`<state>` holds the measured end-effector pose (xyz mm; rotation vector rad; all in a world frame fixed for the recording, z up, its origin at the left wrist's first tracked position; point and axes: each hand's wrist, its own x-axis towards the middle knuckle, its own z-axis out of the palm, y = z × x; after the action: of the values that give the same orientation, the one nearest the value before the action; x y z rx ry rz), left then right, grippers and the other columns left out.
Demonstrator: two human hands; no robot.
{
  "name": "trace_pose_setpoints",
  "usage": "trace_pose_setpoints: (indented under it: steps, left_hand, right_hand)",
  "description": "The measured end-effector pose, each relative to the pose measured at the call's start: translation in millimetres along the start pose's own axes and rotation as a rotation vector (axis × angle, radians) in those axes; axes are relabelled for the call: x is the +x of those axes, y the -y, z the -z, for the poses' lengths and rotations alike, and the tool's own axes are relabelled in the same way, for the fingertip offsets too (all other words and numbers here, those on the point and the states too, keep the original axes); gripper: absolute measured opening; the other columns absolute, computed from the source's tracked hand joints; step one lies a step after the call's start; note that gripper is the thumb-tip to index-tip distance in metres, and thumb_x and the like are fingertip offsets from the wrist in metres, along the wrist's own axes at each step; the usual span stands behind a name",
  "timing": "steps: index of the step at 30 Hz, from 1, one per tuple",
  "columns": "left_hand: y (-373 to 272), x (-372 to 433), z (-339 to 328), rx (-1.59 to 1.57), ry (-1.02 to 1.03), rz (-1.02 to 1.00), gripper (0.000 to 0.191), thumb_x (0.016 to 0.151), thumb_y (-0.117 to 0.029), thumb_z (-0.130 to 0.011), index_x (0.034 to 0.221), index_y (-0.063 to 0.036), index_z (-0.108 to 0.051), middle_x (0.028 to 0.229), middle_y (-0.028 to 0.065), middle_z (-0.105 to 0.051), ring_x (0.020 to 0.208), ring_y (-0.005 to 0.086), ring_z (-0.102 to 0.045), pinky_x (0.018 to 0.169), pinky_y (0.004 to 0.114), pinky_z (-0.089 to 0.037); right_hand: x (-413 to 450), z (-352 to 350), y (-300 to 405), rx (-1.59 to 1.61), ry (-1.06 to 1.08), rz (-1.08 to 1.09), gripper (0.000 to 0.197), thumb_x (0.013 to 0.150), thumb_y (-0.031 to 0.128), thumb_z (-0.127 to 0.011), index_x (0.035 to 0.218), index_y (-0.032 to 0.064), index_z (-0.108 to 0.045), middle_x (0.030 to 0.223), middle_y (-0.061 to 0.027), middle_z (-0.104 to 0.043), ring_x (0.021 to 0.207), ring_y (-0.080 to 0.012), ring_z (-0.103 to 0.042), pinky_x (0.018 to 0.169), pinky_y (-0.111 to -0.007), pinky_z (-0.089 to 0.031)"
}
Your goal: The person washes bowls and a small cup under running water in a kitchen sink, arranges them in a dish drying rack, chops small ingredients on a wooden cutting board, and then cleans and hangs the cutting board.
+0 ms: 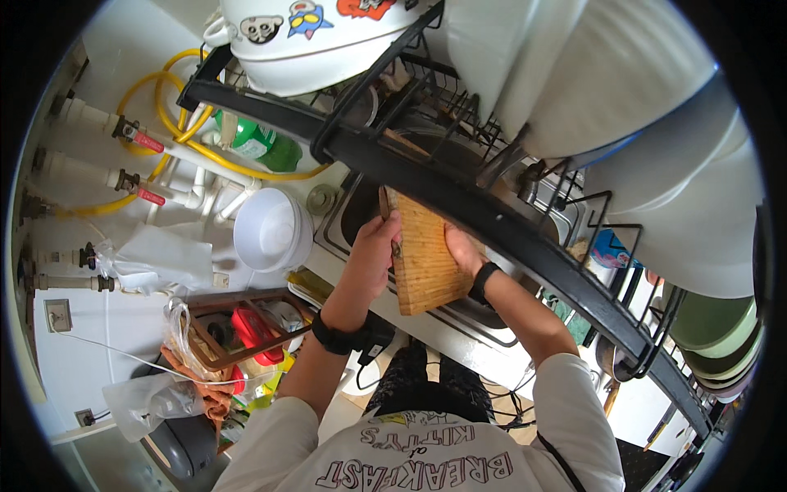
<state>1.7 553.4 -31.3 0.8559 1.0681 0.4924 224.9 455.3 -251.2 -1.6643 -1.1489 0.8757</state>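
A wooden cutting board (427, 258) is held tilted above the near part of a steel sink (363, 209). My left hand (373, 249) grips the board's left edge, with the thumb near a dark fitting or stain along that side. On the board's broad face, toward its right side, rests my right hand (462, 249); its far fingers are hidden by the board and the rack rail. The black rail of a dish rack (424, 166) crosses in front of the sink and hides much of the basin. A faucet (530, 181) shows behind the rack wires.
Large white bowls (590, 74) and a stickered white pot (320, 49) sit on the rack close overhead. To the left are a white plastic tub (270, 230), a glass jar (321, 199), a green bottle (258, 141), a yellow hose (264, 173) and a wooden crate (215, 357) of goods.
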Motion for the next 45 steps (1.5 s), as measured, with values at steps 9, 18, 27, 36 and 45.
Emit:
trace_pose_setpoints:
  steps: [9,18,27,36,45]
  left_hand:
    - [19.4,24.4,46.9,-0.137,0.073,0.025,0.023,0.135,-0.031,-0.081,0.122,-0.012,-0.08,0.105,-0.0019,-0.075,0.09,0.0128,-0.076,0.077,0.032,-0.06]
    - [-0.8,11.5,25.7,-0.113,0.112,0.055,0.037,0.139,-0.039,-0.08,0.112,-0.0147,-0.071,0.108,-0.0016,-0.074,0.091,0.0141,-0.077,0.081,0.033,-0.064]
    - [1.1,12.9,0.8,-0.137,0.184,0.064,0.032,0.139,-0.029,-0.077,0.111,-0.0146,-0.069,0.107,-0.0022,-0.071,0.095,0.0148,-0.08,0.087,0.039,-0.069]
    - [21.8,13.0,70.9,-0.218,0.127,0.013,0.036,0.139,-0.036,-0.079,0.112,-0.0147,-0.07,0.113,0.0007,-0.079,0.103,0.0195,-0.087,0.094,0.041,-0.072]
    - [44.1,-15.0,44.1,-0.246,0.112,0.155,0.028,0.14,-0.036,-0.078,0.124,-0.014,-0.072,0.105,-0.005,-0.062,0.091,0.0151,-0.067,0.084,0.041,-0.064]
  right_hand:
    - [-106.2,-69.1,175.3,-0.072,-0.114,0.386,0.072,0.147,0.037,-0.04,0.207,-0.002,-0.039,0.213,-0.0346,-0.038,0.198,-0.0524,-0.038,0.162,-0.058,-0.031]
    - [-126.5,-45.7,49.1,0.044,0.043,0.019,0.076,0.147,0.048,-0.038,0.205,-0.0004,-0.042,0.213,-0.0318,-0.039,0.196,-0.0497,-0.039,0.161,-0.056,-0.03]
    - [-34.9,-25.9,-54.9,0.036,0.048,0.055,0.096,0.147,0.069,-0.029,0.213,-0.0009,-0.025,0.224,-0.0253,-0.021,0.209,-0.0422,-0.013,0.169,-0.049,-0.008]
    - [-112.8,-60.2,51.4,-0.011,0.036,-0.097,0.082,0.145,0.056,-0.05,0.205,0.0007,-0.042,0.211,-0.0262,-0.045,0.198,-0.042,-0.038,0.162,-0.049,-0.029]
    - [-54.8,124.5,-55.9,-0.547,-0.511,-0.185,0.073,0.136,0.057,-0.063,0.183,0.001,-0.063,0.183,-0.0294,-0.064,0.172,-0.0487,-0.058,0.144,-0.057,-0.045]
